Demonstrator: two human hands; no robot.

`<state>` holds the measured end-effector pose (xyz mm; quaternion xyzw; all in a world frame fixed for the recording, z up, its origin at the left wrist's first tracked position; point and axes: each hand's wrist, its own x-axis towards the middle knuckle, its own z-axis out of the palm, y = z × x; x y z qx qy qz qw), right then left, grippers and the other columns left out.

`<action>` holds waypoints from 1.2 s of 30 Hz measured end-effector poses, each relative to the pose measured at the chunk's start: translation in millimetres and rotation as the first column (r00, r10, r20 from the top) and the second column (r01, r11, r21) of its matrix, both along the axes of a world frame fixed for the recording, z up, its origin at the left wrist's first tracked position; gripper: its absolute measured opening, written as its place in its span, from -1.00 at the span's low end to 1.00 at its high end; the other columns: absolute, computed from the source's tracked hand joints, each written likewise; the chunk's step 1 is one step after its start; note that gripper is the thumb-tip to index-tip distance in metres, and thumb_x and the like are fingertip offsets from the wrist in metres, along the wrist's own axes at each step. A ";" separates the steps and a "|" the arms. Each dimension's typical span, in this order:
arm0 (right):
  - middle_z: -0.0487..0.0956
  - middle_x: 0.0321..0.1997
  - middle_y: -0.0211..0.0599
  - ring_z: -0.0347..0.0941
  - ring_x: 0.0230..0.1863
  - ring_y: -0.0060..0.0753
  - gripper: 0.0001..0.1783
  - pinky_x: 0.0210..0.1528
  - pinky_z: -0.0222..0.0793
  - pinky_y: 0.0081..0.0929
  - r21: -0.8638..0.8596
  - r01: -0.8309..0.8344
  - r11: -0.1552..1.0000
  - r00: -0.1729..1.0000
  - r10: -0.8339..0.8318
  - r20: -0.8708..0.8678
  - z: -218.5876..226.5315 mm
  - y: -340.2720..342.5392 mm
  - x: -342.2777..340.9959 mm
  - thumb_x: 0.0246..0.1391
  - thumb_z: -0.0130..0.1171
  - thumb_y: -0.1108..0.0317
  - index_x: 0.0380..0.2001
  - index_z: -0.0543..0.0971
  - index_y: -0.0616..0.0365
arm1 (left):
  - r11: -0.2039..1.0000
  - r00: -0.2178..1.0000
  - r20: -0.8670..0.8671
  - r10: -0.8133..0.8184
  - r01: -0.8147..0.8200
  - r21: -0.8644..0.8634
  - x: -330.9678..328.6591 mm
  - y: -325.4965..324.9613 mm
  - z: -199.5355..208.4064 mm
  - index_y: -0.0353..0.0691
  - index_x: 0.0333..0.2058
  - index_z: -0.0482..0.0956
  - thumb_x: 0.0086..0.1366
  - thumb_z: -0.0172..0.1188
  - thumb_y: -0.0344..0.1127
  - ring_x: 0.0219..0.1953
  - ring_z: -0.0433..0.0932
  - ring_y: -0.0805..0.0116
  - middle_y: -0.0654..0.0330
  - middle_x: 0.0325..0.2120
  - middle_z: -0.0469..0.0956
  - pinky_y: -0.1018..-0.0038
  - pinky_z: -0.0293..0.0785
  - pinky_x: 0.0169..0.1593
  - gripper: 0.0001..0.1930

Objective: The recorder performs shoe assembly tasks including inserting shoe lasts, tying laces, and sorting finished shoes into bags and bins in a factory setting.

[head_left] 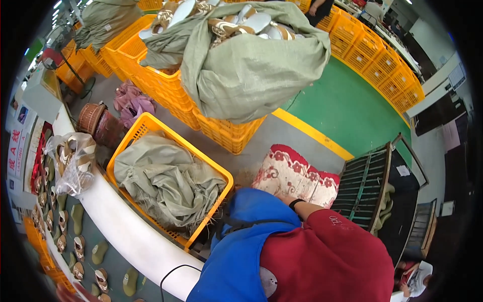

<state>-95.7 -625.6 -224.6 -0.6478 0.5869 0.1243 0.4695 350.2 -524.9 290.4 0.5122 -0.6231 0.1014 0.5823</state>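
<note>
I find the floral cushion [297, 173] right of the yellow crate [146, 123], long axis running away from that crate, close by my right hand [287, 199], whose grip I cannot verify, fingers hidden; left hand unseen.

Letters in two spots
Red letters on a white sign [16, 152]; small pale letters on a red sleeve [344, 239].

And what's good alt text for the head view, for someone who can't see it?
A maroon-sleeved arm, its hand mostly hidden behind blue clothing, beside a floral cushion. Left of it, a yellow crate holds green cloth; beyond, sandals fill a sack on stacked crates. Shoes lie far left.
</note>
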 end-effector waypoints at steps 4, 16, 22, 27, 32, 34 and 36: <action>0.45 0.00 -0.06 0.38 -0.01 0.04 -0.51 0.06 0.27 -0.21 -0.042 -0.020 0.999 0.998 0.018 -0.063 17.7 -11.1 9.6 0.05 -0.10 0.03 0.06 0.33 -0.11 | 0.994 0.996 -0.027 -0.082 0.084 0.067 16.1 -15.4 -19.0 -0.21 0.17 0.09 0.28 -0.13 -0.08 0.22 0.11 0.07 -0.02 0.18 0.12 0.02 0.11 0.20 -0.45; 0.52 -0.11 -0.07 0.46 -0.09 -0.10 -0.58 -0.01 0.34 -0.25 -0.042 -0.625 0.779 0.780 0.623 -0.057 79.3 -129.1 39.5 0.02 -0.01 0.11 -0.05 0.43 0.00 | 0.840 0.857 -0.141 0.496 -0.432 0.328 18.1 37.2 -53.1 -0.38 0.05 0.28 0.29 -0.07 -0.35 0.09 0.28 0.12 -0.03 0.08 0.26 0.29 0.26 0.14 -0.62; 0.55 -0.20 -0.16 0.46 -0.17 -0.37 -0.54 -0.05 0.34 -0.48 -0.277 -0.535 0.798 0.732 0.602 0.319 271.0 -293.0 114.4 0.03 0.09 0.19 -0.03 0.43 0.22 | 0.786 0.846 -0.188 0.499 -0.351 0.508 9.1 -31.8 -71.6 -0.40 0.03 0.30 0.26 -0.02 -0.42 0.08 0.30 0.15 0.02 0.06 0.29 0.34 0.23 0.13 -0.64; 0.54 -0.21 -0.37 0.40 -0.19 -0.59 -0.56 -0.09 0.33 -0.57 -0.420 -0.523 0.742 0.685 0.659 0.311 503.9 -434.9 145.5 0.09 0.08 0.19 0.00 0.41 0.19 | 0.807 0.906 -0.117 0.406 -0.295 0.512 11.9 -138.6 -81.6 -0.44 0.03 0.27 0.28 -0.09 -0.38 0.09 0.28 0.16 0.00 0.06 0.28 0.27 0.21 0.14 -0.63; 0.54 -0.22 -0.43 0.44 -0.29 -0.63 -0.55 -0.26 0.39 -0.65 -0.612 -0.276 0.741 0.951 0.302 -0.064 646.9 -616.2 70.7 0.04 0.05 0.13 -0.01 0.45 0.06 | 0.812 0.902 -0.356 0.244 0.011 0.584 54.9 -283.8 -110.1 -0.29 -0.03 0.36 0.09 0.04 -0.52 0.15 0.19 0.28 0.10 0.10 0.21 0.41 0.13 0.14 -0.60; 0.51 -0.34 -0.42 0.44 -0.39 -0.65 -0.61 -0.42 0.37 -0.71 -0.733 0.035 0.680 0.998 0.013 0.059 696.1 -679.3 30.7 0.05 0.04 0.23 -0.05 0.45 0.12 | 0.765 0.859 -0.454 0.234 0.125 0.632 74.5 -344.7 -119.1 -0.28 -0.01 0.34 0.11 0.07 -0.49 0.09 0.26 0.34 0.14 0.04 0.28 0.44 0.20 0.09 -0.59; 0.47 -0.44 -0.40 0.32 -0.56 -0.68 -0.61 -0.57 0.27 -0.75 -0.869 0.205 0.451 0.977 -0.140 0.158 736.4 -749.2 -12.2 0.06 0.02 0.21 -0.04 0.42 0.11 | 0.712 0.868 -0.465 0.176 0.214 0.668 106.7 -406.0 -139.8 -0.27 0.01 0.33 0.15 0.10 -0.44 0.02 0.31 0.42 0.21 -0.04 0.36 0.49 0.27 0.02 -0.59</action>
